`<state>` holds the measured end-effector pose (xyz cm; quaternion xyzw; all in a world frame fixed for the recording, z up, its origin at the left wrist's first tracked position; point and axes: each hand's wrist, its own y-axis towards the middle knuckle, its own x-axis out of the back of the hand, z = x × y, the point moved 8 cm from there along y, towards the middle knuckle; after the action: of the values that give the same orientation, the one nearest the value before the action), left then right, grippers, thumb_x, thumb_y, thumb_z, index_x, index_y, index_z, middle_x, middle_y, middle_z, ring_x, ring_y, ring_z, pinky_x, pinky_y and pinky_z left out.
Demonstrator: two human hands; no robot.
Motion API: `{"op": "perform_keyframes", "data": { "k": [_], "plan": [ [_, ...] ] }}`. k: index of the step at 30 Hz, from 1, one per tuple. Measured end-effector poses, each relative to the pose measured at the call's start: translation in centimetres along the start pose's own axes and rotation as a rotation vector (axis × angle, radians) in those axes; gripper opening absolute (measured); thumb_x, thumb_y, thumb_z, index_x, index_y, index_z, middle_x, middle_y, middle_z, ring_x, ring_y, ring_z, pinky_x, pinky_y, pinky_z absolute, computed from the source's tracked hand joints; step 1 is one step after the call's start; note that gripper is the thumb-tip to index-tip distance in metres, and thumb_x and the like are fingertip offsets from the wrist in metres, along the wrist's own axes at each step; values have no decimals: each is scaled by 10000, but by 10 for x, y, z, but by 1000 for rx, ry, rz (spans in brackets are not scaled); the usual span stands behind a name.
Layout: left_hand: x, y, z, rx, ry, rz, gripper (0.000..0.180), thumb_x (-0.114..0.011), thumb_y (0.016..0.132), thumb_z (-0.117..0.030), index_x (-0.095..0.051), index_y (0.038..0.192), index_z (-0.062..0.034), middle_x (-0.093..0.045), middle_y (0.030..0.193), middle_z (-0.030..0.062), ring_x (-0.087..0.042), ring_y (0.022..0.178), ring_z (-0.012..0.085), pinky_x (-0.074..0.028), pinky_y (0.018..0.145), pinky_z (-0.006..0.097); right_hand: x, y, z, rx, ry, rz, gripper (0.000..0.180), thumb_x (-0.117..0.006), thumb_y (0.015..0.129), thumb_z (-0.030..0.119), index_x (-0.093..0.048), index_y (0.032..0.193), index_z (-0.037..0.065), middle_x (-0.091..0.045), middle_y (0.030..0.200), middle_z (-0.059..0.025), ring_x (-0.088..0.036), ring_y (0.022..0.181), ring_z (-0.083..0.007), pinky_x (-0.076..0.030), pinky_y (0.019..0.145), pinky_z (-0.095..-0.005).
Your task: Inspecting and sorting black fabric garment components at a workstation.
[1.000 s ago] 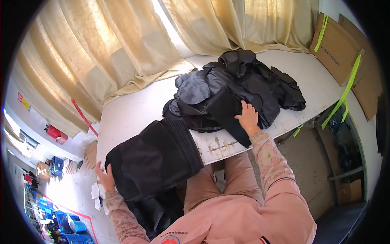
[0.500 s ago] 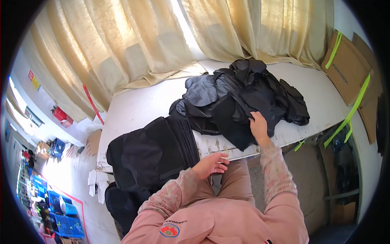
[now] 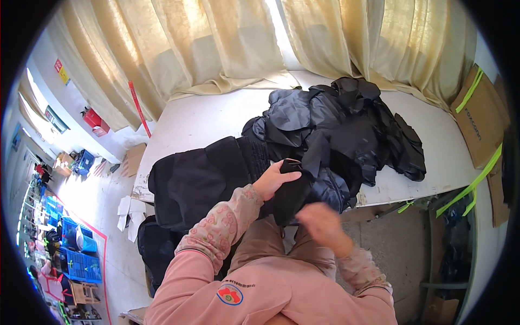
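Observation:
My left hand [image 3: 273, 181] grips the upper edge of a black fabric piece [image 3: 293, 199] at the table's near edge, with the thumb lying across it. The piece hangs down over the edge above my lap. Blurred by motion, my right hand [image 3: 325, 227] is just right of the hanging cloth; whether it touches it cannot be made out. Beyond both hands lies a loose heap of black fabric pieces [image 3: 352, 132], some with a shiny side up. Left of my left hand, flat black fabric pieces [image 3: 197, 181] lie in a neat stack.
The white table [image 3: 189, 119] has a worn front edge. Beige curtains [image 3: 227, 49] fall onto its back. Flattened cardboard [image 3: 479, 122] with yellow-green straps [image 3: 474, 184] leans at the right. More black material [image 3: 154, 244] sits below the stack. Blue crates [image 3: 84, 265] stand on the floor far left.
My left hand has moved forward and taken hold of a black fabric piece. That piece has come from the heap toward me. My right hand has left the heap and drawn back.

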<state>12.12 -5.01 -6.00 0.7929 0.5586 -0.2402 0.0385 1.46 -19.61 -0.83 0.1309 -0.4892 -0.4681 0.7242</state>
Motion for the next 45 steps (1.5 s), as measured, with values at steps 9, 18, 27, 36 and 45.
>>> {"op": "perform_keyframes", "data": {
  "k": [9, 18, 27, 36, 45],
  "plan": [
    [-63, -59, -95, -659, 610, 218, 300, -716, 823, -126, -592, 1078, -29, -624, 1048, 71, -572, 1024, 158, -439, 923, 302, 72, 105, -6, -45, -312, 114, 441, -570, 660, -80, -640, 1079, 38, -651, 963, -157, -621, 976, -343, -428, 980, -457],
    [-93, -119, -83, -769, 1211, -118, 1268, -831, 573, -483, -74, 1492, -48, -50, 1526, 245, -3, 1426, 411, -47, 1064, 666, 114, 96, -39, -293, -192, -267, 284, -463, 818, -25, -562, 1084, -29, -616, 994, -121, -582, 943, -242, -433, 909, -307],
    [-20, -72, -66, -762, 712, -268, 754, -527, 759, 84, -249, 1446, -53, -292, 1458, 192, -379, 1318, 320, -328, 1075, 361, 90, 76, -36, -511, 59, -206, 309, -498, 878, 87, -517, 1167, -19, -566, 1140, -120, -533, 1048, -231, -389, 972, -332],
    [8, -66, -74, -596, 175, -133, 161, -449, 900, -15, -598, 958, -25, -613, 955, 60, -555, 959, 151, -424, 884, 290, 37, 71, 20, -346, -235, 440, 541, -739, 790, 181, -502, 1222, -43, -586, 1097, -233, -566, 1010, -281, -430, 911, -344],
    [-55, -78, -26, -370, 650, 433, 498, -771, 782, -291, -590, 1130, 15, -664, 1081, 96, -584, 984, 162, -473, 848, 328, 157, 89, -4, -312, 25, -294, 298, -692, 820, 62, -603, 1081, -51, -626, 1051, -190, -591, 929, -308, -478, 854, -391]
  ]
}}
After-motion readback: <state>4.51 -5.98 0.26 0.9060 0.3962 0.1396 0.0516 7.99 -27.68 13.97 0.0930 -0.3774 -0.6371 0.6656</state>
